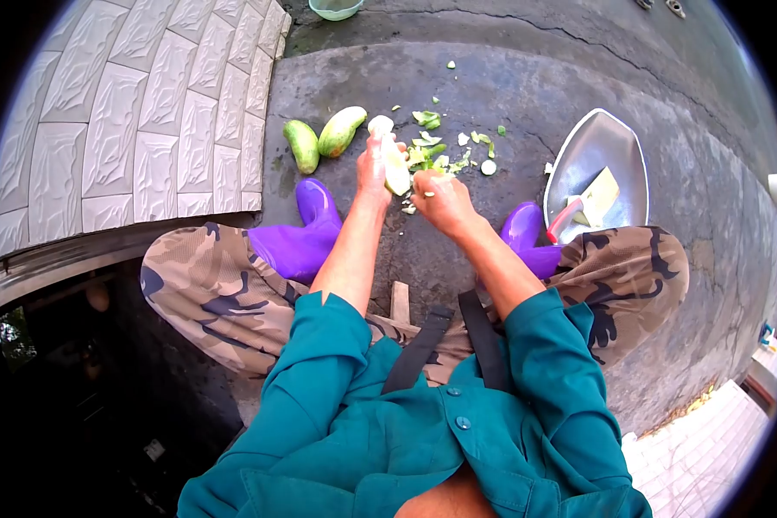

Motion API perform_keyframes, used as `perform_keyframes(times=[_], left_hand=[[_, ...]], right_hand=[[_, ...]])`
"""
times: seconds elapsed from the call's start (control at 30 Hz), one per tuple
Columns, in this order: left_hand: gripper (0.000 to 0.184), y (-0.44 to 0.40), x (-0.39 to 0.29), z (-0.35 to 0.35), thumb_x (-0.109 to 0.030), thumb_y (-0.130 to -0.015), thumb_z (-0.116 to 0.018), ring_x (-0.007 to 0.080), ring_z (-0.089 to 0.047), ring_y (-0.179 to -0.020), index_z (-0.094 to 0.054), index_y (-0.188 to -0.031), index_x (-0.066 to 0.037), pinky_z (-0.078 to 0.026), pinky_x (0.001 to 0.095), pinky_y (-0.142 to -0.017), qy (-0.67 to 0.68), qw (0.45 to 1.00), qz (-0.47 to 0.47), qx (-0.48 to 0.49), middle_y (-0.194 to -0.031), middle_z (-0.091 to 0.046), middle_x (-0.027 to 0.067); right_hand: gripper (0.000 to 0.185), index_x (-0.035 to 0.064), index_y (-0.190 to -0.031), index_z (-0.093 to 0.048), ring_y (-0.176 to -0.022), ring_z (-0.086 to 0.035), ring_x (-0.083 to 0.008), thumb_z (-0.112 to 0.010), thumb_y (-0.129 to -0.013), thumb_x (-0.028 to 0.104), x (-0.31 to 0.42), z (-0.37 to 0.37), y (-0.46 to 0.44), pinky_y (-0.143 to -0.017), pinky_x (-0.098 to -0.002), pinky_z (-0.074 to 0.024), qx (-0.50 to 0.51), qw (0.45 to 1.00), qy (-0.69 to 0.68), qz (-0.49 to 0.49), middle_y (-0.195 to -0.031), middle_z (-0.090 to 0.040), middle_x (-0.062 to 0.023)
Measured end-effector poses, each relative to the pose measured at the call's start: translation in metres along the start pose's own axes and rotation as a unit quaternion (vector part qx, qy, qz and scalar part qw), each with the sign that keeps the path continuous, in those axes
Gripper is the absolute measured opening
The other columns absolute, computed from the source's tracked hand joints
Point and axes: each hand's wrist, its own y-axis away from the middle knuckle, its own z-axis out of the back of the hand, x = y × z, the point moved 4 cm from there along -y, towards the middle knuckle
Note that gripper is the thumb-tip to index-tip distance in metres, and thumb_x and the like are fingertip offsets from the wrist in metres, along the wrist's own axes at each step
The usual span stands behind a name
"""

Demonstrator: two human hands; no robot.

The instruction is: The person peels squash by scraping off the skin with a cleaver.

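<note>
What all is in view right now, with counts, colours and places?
Ground: one, grey, throughout
Whole gourds: two, green-yellow, upper left of centre
Peeled gourd: one, pale, centre, held
Peelings: many, green and white, upper centre
Round slice: one, pale green, right of peelings
Basin: one, silver, right
Knife: one, red handle, in basin
Bowl: one, pale green, top edge
Wood piece: one, brown, centre
Tiles: many, off-white, left and lower right
Boots: two, purple, centre left and right
Trousers: one pair, camouflage, either side
Shirt: one, teal, bottom
Straps: two, black, lower centre
Left hand: one, bare, gripping peeled gourd
Right hand: one, bare, closed, contents unclear
</note>
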Motion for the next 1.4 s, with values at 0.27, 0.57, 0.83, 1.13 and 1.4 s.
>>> perform_keyframes(times=[0.27,0.57,0.83,1.13,1.4], left_hand=[[0.063,0.007,-0.025,-0.006,-0.059,-0.082,-0.065,0.0211,-0.064,-0.078,-0.057,-0.113,-0.006,-0.055,0.0351,-0.07,0.066,0.995,0.013,0.071,-0.089,-0.063,0.0084],[0.053,0.016,-0.01,-0.029,-0.049,-0.096,-0.047,0.0263,-0.065,-0.08,-0.055,-0.115,0.0,-0.056,0.0394,-0.07,0.137,0.965,0.096,0.203,-0.091,-0.065,0.0132],[0.052,0.026,0.0,-0.043,-0.047,-0.098,-0.044,0.0242,-0.065,-0.081,-0.053,-0.116,0.0,-0.056,0.0376,-0.072,0.085,0.955,0.134,0.251,-0.091,-0.064,0.0133],[0.045,0.025,0.007,-0.038,-0.044,-0.099,-0.043,0.0211,-0.065,-0.072,-0.054,-0.115,-0.004,-0.057,0.0346,-0.068,-0.092,0.972,0.118,0.179,-0.092,-0.064,0.0107],[0.041,0.034,-0.011,-0.034,-0.024,-0.087,-0.061,0.0234,-0.067,-0.08,-0.052,-0.119,0.001,-0.059,0.0389,-0.067,-0.076,0.961,0.168,0.207,-0.093,-0.064,0.0126]], right_hand=[[0.041,0.008,-0.122,-0.055,-0.104,-0.06,-0.0384,-0.058,-0.083,0.02,-0.032,0.0,-0.004,-0.086,-0.0461,-0.0497,-0.09,0.981,-0.109,-0.134,-0.129,-0.052,-0.0177],[0.09,0.0061,-0.143,-0.032,-0.113,-0.055,-0.0244,-0.08,-0.07,0.031,-0.016,-0.006,-0.019,-0.085,-0.0376,-0.0494,-0.027,0.867,-0.494,-0.061,-0.131,-0.049,-0.0149],[0.071,0.0104,-0.141,-0.034,-0.096,-0.058,-0.0142,-0.071,-0.082,0.024,-0.009,0.003,-0.001,-0.078,-0.0295,-0.0491,-0.02,0.785,-0.596,-0.169,-0.114,-0.056,-0.0047],[0.027,0.005,-0.114,-0.059,-0.067,-0.058,-0.0059,-0.056,-0.096,0.024,-0.043,-0.018,-0.011,-0.054,-0.0231,-0.0464,-0.126,0.812,-0.527,-0.215,-0.086,-0.062,0.0005],[0.035,0.0061,-0.119,-0.059,-0.076,-0.067,-0.0144,-0.054,-0.095,0.032,-0.053,0.052,-0.01,-0.056,-0.0231,-0.0458,-0.088,0.834,-0.5,-0.218,-0.098,-0.066,-0.0059]])
